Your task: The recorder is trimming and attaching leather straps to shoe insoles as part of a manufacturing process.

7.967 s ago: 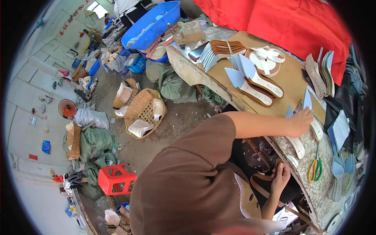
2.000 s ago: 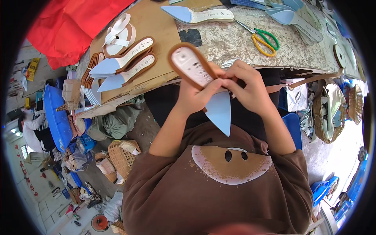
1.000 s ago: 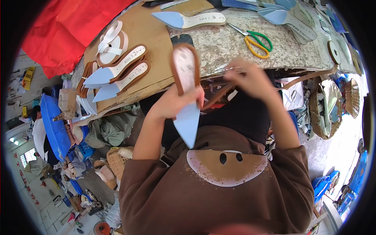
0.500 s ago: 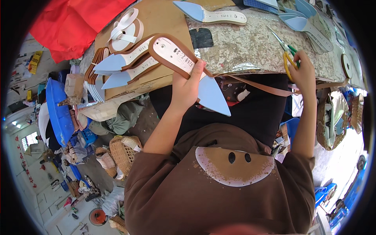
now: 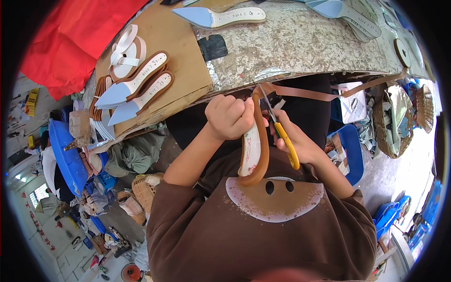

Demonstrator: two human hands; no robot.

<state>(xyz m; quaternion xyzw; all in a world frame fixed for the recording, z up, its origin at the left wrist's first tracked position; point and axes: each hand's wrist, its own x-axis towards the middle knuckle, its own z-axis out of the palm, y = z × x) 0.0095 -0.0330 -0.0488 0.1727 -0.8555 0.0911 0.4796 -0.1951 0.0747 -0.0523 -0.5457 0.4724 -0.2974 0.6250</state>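
Left of the left-hand grip, well apart from it, brown-edged insoles [image 5: 149, 70] lie stacked on the workbench [image 5: 291, 51]. A wide outward swing of the left elbow could catch the bench edge beside them.

The left hand [image 5: 230, 117] is closed around the insole [image 5: 252, 152], whose rounded end hangs below the fist, tilted. Caution: the fist covers much of the piece; if the grip loosens, the insole could twist toward the blades.

Along the right side of this grip runs the brown edging [image 5: 264, 152]. The scissors [image 5: 281, 134] point upward just beside it. If the blades drift left, they could nick the edging or the left knuckles. Whether the blades are parted cannot be told.

The right hand [image 5: 300, 144] is wrapped around the scissor handles, below the blades; its fingertips are close to the edging, contact unclear.

Above and right of the right-hand grip, a brown strip [image 5: 307, 93] trails along the bench edge. Snagging or tension there could pull the work off line and give a crooked cut.
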